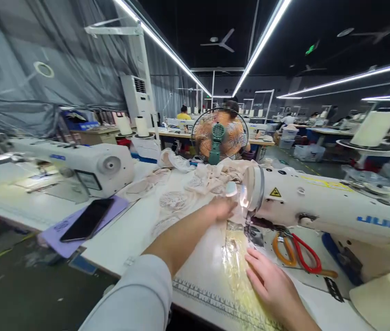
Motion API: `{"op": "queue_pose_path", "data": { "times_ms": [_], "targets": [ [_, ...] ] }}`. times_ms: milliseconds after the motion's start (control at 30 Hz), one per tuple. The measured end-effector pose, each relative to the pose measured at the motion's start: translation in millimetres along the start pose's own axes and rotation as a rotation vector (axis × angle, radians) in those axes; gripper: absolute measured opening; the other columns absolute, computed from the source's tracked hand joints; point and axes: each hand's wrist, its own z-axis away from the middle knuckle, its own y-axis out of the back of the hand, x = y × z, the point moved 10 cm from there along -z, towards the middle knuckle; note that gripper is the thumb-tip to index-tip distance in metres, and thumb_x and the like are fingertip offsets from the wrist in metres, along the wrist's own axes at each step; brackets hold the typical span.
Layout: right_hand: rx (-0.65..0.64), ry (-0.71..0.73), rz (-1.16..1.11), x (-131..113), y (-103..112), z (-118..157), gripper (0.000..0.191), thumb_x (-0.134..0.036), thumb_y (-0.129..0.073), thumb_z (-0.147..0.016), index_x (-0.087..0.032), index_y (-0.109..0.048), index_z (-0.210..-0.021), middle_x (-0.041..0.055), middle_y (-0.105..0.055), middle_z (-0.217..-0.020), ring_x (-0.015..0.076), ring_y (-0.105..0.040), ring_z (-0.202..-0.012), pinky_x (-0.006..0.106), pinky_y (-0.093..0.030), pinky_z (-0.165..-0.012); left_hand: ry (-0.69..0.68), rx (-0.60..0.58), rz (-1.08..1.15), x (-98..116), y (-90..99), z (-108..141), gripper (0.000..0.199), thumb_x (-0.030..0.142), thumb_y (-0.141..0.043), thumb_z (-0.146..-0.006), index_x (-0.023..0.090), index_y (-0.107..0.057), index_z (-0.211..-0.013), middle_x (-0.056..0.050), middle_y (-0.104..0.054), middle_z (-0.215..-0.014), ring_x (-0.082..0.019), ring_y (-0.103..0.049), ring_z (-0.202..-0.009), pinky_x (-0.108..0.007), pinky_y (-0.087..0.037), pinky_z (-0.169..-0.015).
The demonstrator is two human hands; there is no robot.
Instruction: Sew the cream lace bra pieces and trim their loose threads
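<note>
My left hand [223, 209] reaches across the table, just left of the needle area of the white JUKI sewing machine [284, 195]. Its fingers are blurred and partly hidden, so I cannot make out whether they hold anything. Beyond it lies a heap of pale, cream-coloured lace fabric [211, 177]. My right hand [270, 280] rests flat in front of the presser foot [248, 225], fingers stretched out and holding nothing. Beside its fingertips, shiny yellowish transparent film [234, 257] covers a strip of the table.
Orange-handled and red-handled tools [294, 250] lie under the machine arm, with a black blade [333, 288] nearby. A thread cone [384, 301] stands at the right. At left are a phone [87, 220] and another sewing machine [87, 165]. A fan [219, 133] stands behind the fabric; people sit beyond.
</note>
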Motion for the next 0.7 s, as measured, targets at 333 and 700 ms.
{"op": "queue_pose_path", "data": {
  "times_ms": [333,700],
  "targets": [
    [-0.068,-0.048,-0.02,5,-9,6,0.045,-0.039,-0.03,-0.087,-0.02,-0.061,-0.115,0.0035,-0.051,-0.13,0.025,-0.052,-0.115,0.038,-0.048,-0.09,0.698,0.115,-0.058,-135,17.4,229,0.031,0.031,-0.054,-0.085,0.016,-0.053,-0.111,-0.008,-0.056,-0.115,-0.023,-0.056,-0.1,-0.045,-0.047,-0.084],
    [0.155,-0.241,-0.72,-39,5,76,0.042,-0.05,-0.04,-0.085,-0.019,-0.065,-0.099,0.0108,-0.066,-0.099,0.0214,-0.062,-0.085,0.032,-0.05,-0.076,0.548,0.306,0.771,-74,-21.0,272,0.016,0.034,-0.046,-0.078,0.018,-0.05,-0.078,-0.002,-0.06,-0.071,-0.019,-0.06,-0.069,-0.032,-0.047,-0.064]
  ]
}}
